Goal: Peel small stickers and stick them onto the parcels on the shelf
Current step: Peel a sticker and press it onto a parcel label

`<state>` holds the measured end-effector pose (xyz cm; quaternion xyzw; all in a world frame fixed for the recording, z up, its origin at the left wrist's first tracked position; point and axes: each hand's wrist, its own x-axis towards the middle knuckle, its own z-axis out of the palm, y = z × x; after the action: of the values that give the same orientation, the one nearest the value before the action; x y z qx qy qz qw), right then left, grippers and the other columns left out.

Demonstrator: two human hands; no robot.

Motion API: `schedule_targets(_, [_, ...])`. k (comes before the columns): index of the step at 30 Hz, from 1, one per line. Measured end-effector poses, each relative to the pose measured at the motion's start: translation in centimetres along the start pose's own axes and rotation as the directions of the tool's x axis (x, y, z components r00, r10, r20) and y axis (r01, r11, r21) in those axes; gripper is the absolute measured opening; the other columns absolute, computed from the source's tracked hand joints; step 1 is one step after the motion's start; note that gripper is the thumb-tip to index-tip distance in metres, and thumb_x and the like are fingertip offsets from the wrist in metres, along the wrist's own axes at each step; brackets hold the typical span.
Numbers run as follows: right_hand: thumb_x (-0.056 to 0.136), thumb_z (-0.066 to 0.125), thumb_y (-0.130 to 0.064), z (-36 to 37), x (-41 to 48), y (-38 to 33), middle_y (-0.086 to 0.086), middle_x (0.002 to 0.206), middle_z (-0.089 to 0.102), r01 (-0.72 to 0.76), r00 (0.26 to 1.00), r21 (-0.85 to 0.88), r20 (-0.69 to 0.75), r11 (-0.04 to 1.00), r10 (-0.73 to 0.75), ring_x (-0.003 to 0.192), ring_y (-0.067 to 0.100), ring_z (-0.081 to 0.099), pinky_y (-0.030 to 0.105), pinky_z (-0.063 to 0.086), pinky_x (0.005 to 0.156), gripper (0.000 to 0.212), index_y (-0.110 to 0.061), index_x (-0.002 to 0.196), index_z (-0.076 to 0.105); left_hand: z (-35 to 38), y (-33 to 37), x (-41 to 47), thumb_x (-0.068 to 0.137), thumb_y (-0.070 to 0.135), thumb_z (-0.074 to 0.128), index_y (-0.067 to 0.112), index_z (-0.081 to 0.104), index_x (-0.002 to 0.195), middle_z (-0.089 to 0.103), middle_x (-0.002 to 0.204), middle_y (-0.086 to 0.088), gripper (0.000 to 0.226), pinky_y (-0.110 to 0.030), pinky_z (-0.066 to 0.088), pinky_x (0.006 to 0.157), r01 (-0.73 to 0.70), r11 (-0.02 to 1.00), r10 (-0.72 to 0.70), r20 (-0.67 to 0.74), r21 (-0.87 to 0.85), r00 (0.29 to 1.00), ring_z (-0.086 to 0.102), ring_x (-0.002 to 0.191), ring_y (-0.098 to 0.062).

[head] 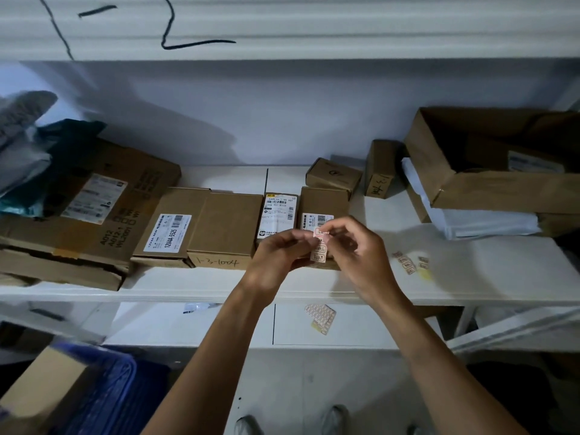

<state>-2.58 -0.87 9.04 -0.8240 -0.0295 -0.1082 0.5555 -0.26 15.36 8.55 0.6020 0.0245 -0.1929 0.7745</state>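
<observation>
Peeling now: my left hand [276, 246] pinches the sticker strip [319, 251], my right hand [348, 243] lifts one sticker; next, press it onto a parcel [323, 208].

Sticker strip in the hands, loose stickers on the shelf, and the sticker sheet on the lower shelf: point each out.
Sticker strip [319, 249]: head view, lower part hanging below the fingers.
Loose stickers [408, 263]: head view, middle of the scattered cluster.
Sticker sheet [320, 318]: head view, centre of the sheet.

head view: looks forward-down, close over shelf [219, 293]; edges probably blurred.
</observation>
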Motion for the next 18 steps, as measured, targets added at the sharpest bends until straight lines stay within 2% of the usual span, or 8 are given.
schedule_targets(3, [0.093,0.068,-0.008,-0.2,0.2,-0.3,-0.004,0.092,0.073,-0.040,0.999,0.072,0.005,0.997,0.040,0.083,0.014,0.068,0.028,0.054,0.073,0.012,-0.019,0.097,0.073,0.1,0.0,0.0,0.091,0.005,0.066,0.008,0.071,0.095,0.069,0.093,-0.013,0.007,-0.042,0.054,0.095,-0.002,1.000,0.002,0.017,-0.011,1.000,0.065,0.091,-0.024])
schedule_targets(6, [0.091,0.071,-0.014,-0.5,0.4,0.3,-0.010,0.097,0.070,0.066,0.998,-0.107,0.009,0.992,-0.065,0.085,0.012,0.067,0.031,0.057,0.075,0.009,-0.019,0.098,0.071,0.4,-0.1,0.2,0.091,0.007,0.067,0.004,0.072,0.097,0.069,0.091,-0.010,0.008,-0.037,0.055,0.090,-0.020,0.998,0.022,-0.021,0.061,1.000,0.064,0.087,-0.020])
schedule_targets(8, [0.091,0.072,-0.022,-0.6,0.5,0.8,-0.011,0.100,0.064,0.160,0.987,-0.287,0.024,0.945,-0.160,0.087,0.010,0.064,0.030,0.055,0.075,0.010,-0.020,0.101,0.070,0.6,-0.1,0.3,0.091,0.007,0.068,0.005,0.072,0.094,0.070,0.087,-0.008,0.006,-0.035,0.054,0.087,-0.034,0.994,0.039,-0.046,0.103,0.998,0.063,0.084,-0.018])
schedule_targets(10, [0.092,0.071,-0.026,-0.7,0.6,0.8,-0.009,0.100,0.061,0.210,0.976,-0.383,0.034,0.899,-0.214,0.088,0.010,0.062,0.030,0.053,0.074,0.011,-0.021,0.101,0.071,0.5,0.0,0.3,0.091,0.006,0.068,0.008,0.073,0.089,0.070,0.081,-0.004,0.006,-0.032,0.053,0.082,-0.056,0.989,0.064,-0.054,0.139,0.996,0.061,0.080,-0.017])
schedule_targets(14, [0.092,0.071,-0.027,-0.8,0.8,0.7,-0.006,0.099,0.066,0.265,0.962,-0.433,0.062,0.861,-0.265,0.091,0.013,0.063,0.035,0.054,0.079,0.010,-0.020,0.100,0.073,0.1,0.1,0.4,0.091,0.007,0.069,0.012,0.074,0.087,0.072,0.077,0.003,0.008,-0.031,0.052,0.079,-0.092,0.969,0.105,-0.044,0.229,0.994,0.063,0.076,-0.011])
schedule_targets(18, [0.091,0.071,-0.026,-0.6,0.9,0.7,-0.007,0.098,0.069,0.265,0.962,-0.438,0.053,0.859,-0.269,0.092,0.011,0.064,0.035,0.054,0.081,0.010,-0.020,0.100,0.072,0.1,0.3,0.5,0.090,0.005,0.069,0.011,0.073,0.088,0.073,0.077,0.004,0.008,-0.028,0.053,0.079,-0.110,0.964,0.124,-0.046,0.241,0.991,0.066,0.075,-0.007])
